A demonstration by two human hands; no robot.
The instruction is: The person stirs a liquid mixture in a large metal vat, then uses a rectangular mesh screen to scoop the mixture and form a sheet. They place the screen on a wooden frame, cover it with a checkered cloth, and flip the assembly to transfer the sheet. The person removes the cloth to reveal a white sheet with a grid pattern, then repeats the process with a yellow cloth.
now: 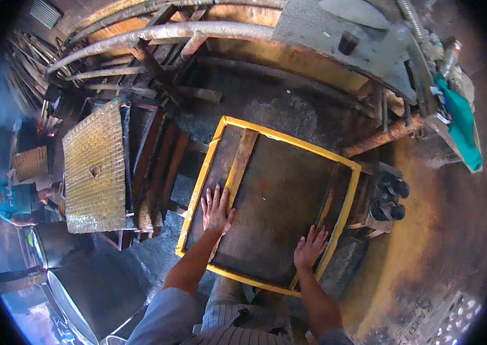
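In front of me lies a shallow square tray with a yellow rim (pixel 289 139) and a dark, stained flat inside (pixel 278 198). Along its left side runs a wooden slat (pixel 242 158), and a second, darker slat (pixel 325 214) lies near the right side. My left hand (pixel 216 211) is spread flat over the lower part of the left slat, fingers pointing away from me. Lower down, my right hand (pixel 311 247) rests with fingers apart on the right slat, close to the rim. Neither hand grips anything.
A yellowish woven panel (pixel 94 167) leans on dark frames at left. Below it stands a large dark vat (pixel 97 296). A person in a blue shirt (pixel 14 198) is far left. Black sandals (pixel 389 198) sit right of the tray; a green cloth (pixel 460 122) hangs off a bench (pixel 335 43).
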